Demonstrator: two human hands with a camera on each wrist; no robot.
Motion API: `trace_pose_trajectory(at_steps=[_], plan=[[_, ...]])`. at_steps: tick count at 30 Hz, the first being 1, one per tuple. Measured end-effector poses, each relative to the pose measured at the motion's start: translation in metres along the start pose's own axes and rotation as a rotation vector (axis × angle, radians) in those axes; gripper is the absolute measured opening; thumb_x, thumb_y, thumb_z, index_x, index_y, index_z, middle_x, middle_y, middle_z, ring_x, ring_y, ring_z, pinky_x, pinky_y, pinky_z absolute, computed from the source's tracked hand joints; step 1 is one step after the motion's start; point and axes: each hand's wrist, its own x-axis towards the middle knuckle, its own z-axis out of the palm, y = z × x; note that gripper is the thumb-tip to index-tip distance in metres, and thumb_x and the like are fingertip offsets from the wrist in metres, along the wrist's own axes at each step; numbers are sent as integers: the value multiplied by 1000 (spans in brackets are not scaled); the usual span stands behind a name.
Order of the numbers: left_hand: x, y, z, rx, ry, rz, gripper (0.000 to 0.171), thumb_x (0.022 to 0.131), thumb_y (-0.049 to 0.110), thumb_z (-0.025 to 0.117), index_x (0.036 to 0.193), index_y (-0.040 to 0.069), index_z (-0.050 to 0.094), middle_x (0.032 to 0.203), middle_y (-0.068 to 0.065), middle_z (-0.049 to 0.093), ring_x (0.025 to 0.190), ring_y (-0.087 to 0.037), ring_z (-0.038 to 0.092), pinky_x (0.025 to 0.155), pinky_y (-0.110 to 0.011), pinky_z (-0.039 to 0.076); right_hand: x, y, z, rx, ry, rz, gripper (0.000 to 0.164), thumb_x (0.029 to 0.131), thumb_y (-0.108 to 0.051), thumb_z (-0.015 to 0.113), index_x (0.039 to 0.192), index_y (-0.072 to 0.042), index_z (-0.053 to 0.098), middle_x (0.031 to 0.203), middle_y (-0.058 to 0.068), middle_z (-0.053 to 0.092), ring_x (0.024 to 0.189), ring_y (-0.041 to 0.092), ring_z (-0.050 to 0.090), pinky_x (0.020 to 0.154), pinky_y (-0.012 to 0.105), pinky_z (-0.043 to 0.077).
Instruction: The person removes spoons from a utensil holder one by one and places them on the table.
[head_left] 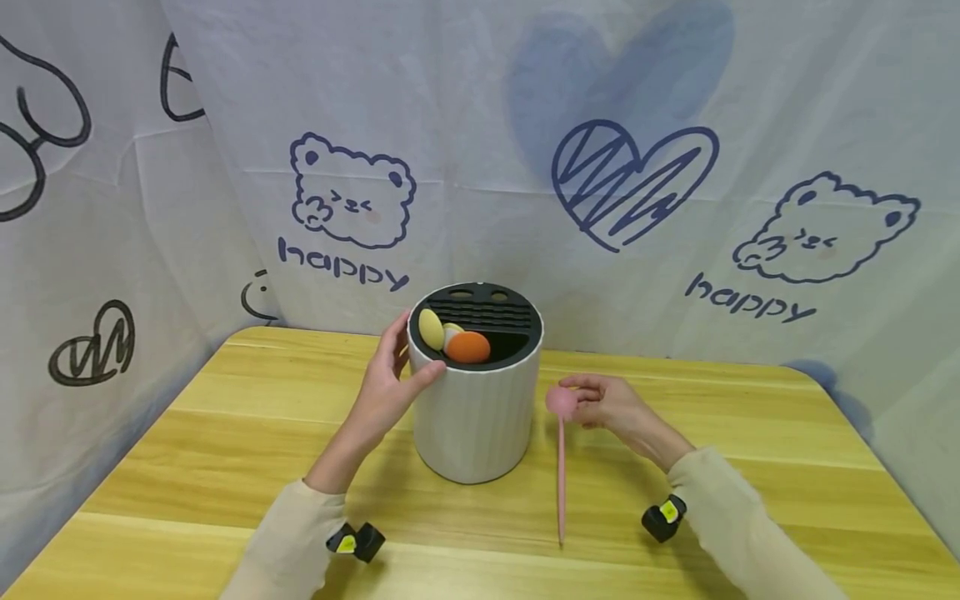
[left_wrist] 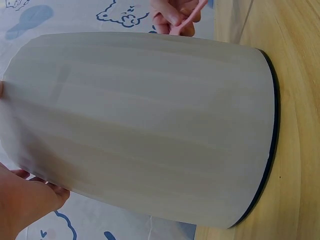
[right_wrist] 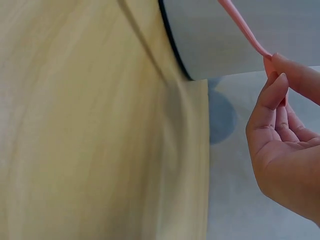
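Observation:
A white round utensil holder (head_left: 474,425) with a black slotted top (head_left: 480,313) stands upright on the table. My left hand (head_left: 390,375) grips its upper left side, thumb near the front rim and fingers round the back. Yellow and orange oval ends (head_left: 468,347) stick up from the wide opening in the top. Just right of the holder, my right hand (head_left: 611,411) pinches a pink spoon (head_left: 562,483) by its round end, the long thin handle pointing down toward the front. The right wrist view shows thumb and forefinger on the spoon (right_wrist: 245,30).
The wooden table (head_left: 187,467) carries the holder near its back edge. Behind and at the left hangs a white cloth (head_left: 480,108) printed with bears, hearts and words. Small black devices (head_left: 663,518) are worn on both wrists.

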Motion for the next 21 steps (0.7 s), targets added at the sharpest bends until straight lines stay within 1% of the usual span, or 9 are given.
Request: trace_pose_trajectory(at_steps=[6, 15, 21], plan=[[0, 1, 1, -8, -3, 3, 81, 86, 19, 65, 152, 4, 21, 156, -13, 24, 142, -28, 25, 116, -44, 19, 3, 9, 3, 9, -3, 4, 52, 81, 8, 62, 131, 12, 49, 104, 12, 67, 82, 14, 58, 67, 26, 51], [0, 2, 1, -15, -4, -1, 81, 86, 18, 66, 152, 4, 21, 156, -13, 24, 141, -28, 25, 116, -43, 19, 4, 19, 8, 6, 3, 17, 51, 82, 6, 65, 130, 13, 50, 107, 15, 66, 83, 15, 58, 67, 26, 52], [-1, 1, 0, -15, 0, 3, 80, 86, 17, 65, 152, 4, 22, 156, -13, 24, 141, -28, 25, 116, -43, 19, 5, 23, 10, -9, -2, 59, 49, 81, 5, 67, 129, 10, 53, 104, 12, 66, 83, 17, 58, 70, 28, 53]])
